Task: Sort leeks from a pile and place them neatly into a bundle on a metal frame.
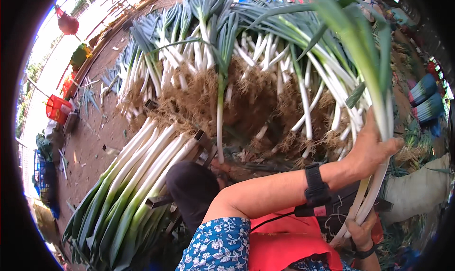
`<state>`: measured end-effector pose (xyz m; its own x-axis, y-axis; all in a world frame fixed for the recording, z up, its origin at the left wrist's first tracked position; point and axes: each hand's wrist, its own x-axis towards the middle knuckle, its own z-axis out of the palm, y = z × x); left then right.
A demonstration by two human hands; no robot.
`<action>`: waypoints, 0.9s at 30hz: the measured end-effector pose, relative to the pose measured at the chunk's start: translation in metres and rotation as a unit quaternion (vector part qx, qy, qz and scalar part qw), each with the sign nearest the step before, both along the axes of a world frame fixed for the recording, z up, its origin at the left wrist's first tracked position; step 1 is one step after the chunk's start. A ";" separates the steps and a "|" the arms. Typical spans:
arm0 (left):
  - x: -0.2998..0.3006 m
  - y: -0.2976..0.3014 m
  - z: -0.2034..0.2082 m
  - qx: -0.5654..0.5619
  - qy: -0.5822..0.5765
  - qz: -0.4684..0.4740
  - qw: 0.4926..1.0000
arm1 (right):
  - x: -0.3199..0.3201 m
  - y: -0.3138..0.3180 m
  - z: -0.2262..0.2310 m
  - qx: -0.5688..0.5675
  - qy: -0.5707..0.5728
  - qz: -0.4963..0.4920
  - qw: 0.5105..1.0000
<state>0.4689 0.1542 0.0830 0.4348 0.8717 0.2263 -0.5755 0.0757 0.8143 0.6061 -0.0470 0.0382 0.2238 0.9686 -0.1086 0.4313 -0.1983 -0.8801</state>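
Observation:
Two or so long leeks point(377, 81) stand at the right, green leaves up and white shanks slanting down towards me. My left hand point(372, 147) is closed around their middle, its thumb sticking out to the right. Lower down, my right hand point(362, 233) grips the white shanks near their bottom ends, fingers wrapped round them. Just beyond my left hand lies a big heap of leeks point(265, 48) with brown, soil-covered roots point(189, 93). One leek point(220, 114) hangs down from this heap in the middle.
Leeks with clean white ends point(147, 162) lie on a metal frame point(159, 201) at the left, beside my dark-trousered knee point(189, 185). A red bucket point(58, 109) and blue crate point(45, 174) stand far left. A pale sack point(417, 185) lies right.

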 end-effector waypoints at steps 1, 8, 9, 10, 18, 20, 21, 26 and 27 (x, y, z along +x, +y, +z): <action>0.004 0.002 0.003 0.069 0.018 0.004 0.997 | 0.003 0.008 0.002 0.017 -0.011 -0.010 1.000; -0.078 0.020 -0.026 0.203 0.290 -0.195 0.915 | 0.084 0.169 -0.025 0.198 -0.002 -0.036 0.980; -0.100 0.021 -0.029 0.158 0.303 -0.198 0.919 | 0.119 0.193 -0.037 0.191 -0.005 -0.025 0.981; -0.120 0.021 -0.034 0.111 0.314 -0.198 0.922 | 0.142 0.226 -0.041 0.139 -0.005 -0.013 0.990; -0.218 0.032 -0.129 -0.137 0.279 0.142 0.940 | -0.123 0.338 -0.152 0.226 -0.227 0.344 0.883; -0.226 0.028 -0.132 -0.011 0.303 0.171 0.937 | -0.211 0.331 -0.193 -0.001 -0.065 0.390 0.918; -0.229 0.031 -0.123 0.013 0.326 0.157 0.932 | -0.247 0.334 -0.211 -0.062 -0.074 0.345 0.934; -0.233 0.045 -0.123 0.057 0.365 0.234 0.899 | -0.322 0.355 -0.266 -0.175 0.215 0.222 0.935; -0.238 0.045 -0.126 0.030 0.367 0.213 0.905 | -0.330 0.351 -0.251 -0.222 0.314 0.170 0.907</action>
<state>0.2304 0.1995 -0.0428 0.1143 0.9913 0.0654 0.1562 -0.0829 0.9842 0.2759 0.3044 -0.2129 -0.3209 0.7994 -0.5079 -0.0256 -0.5434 -0.8391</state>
